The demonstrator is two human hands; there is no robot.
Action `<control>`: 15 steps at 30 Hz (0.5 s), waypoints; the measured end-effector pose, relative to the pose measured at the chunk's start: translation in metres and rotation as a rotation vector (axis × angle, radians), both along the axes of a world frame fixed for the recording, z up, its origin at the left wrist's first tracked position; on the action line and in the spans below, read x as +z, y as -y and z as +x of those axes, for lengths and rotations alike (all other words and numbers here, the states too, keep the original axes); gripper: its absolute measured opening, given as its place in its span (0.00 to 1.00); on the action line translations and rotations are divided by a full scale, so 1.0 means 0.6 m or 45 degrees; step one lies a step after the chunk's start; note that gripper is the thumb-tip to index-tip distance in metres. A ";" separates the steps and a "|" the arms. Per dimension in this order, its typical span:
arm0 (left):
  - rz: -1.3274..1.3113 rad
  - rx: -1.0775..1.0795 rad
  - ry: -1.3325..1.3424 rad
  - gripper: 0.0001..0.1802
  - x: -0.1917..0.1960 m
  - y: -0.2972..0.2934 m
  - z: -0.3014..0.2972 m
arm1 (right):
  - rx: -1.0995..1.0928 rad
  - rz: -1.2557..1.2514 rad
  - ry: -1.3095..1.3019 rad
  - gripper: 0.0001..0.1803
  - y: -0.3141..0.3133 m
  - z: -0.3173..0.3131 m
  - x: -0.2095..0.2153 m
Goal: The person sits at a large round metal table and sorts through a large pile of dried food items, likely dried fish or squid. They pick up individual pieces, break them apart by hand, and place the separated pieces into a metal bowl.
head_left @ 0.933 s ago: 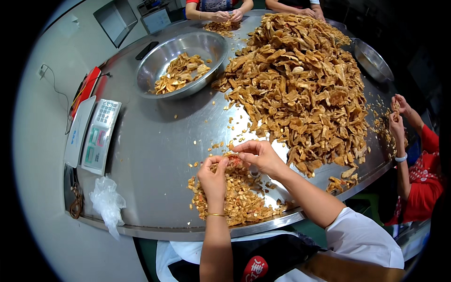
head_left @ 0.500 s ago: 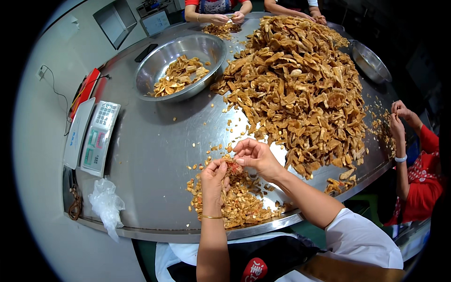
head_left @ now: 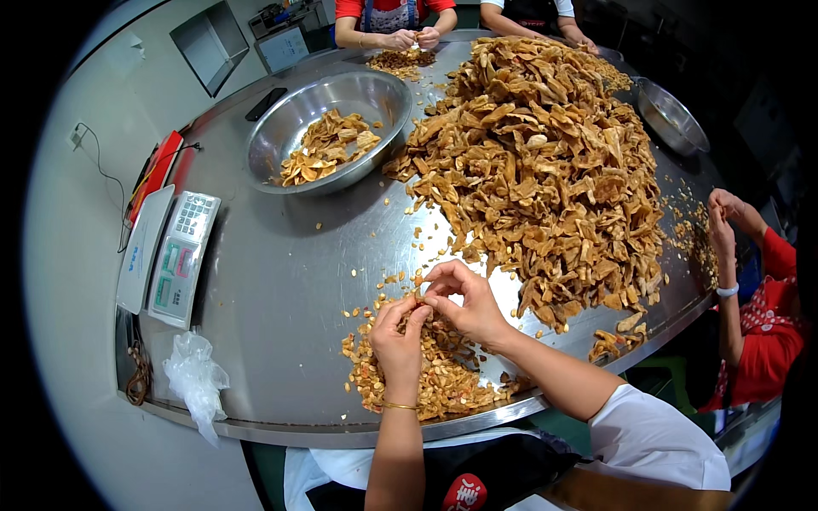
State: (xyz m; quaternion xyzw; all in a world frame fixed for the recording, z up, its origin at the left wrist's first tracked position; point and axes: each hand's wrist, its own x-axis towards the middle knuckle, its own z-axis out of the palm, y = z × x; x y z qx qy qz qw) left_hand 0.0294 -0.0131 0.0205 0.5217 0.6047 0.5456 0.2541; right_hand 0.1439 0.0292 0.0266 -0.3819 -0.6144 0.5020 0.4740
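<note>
Above the near edge of the table, my left hand [head_left: 397, 342] and my right hand [head_left: 469, 307] meet fingertip to fingertip. Both are closed in a pinch on a small brown dried piece [head_left: 423, 299], mostly hidden by the fingers. Right under them lies a heap of yellowish-brown bits and pale seed-like pieces [head_left: 443, 393]. Beyond my right hand rises a large pile of brown dried slices [head_left: 545, 170]. A wide steel basin [head_left: 260, 153] at the far left holds more of these slices.
The steel table [head_left: 281, 341] carries a digital scale [head_left: 179, 255], a crumpled clear plastic bag [head_left: 196, 375] and a dark phone [head_left: 266, 104]. Another basin [head_left: 673, 119] stands at the far right. Co-workers' hands work at the far side and on the right [head_left: 724, 217].
My left hand has shifted slightly right and turned, its fingertips closing up to my right hand's. The reddish clump seen between my hands before no longer shows there.
</note>
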 end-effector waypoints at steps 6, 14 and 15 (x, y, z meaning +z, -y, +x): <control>0.127 -0.024 -0.032 0.05 0.008 -0.001 -0.003 | 0.080 -0.120 -0.210 0.13 0.005 -0.002 0.006; 0.239 0.130 -0.288 0.03 0.010 -0.001 0.012 | 0.102 -0.415 -0.452 0.15 0.009 -0.003 0.001; 0.203 0.156 -0.246 0.04 0.011 -0.001 0.013 | 0.118 -0.441 -0.492 0.15 0.009 -0.003 0.001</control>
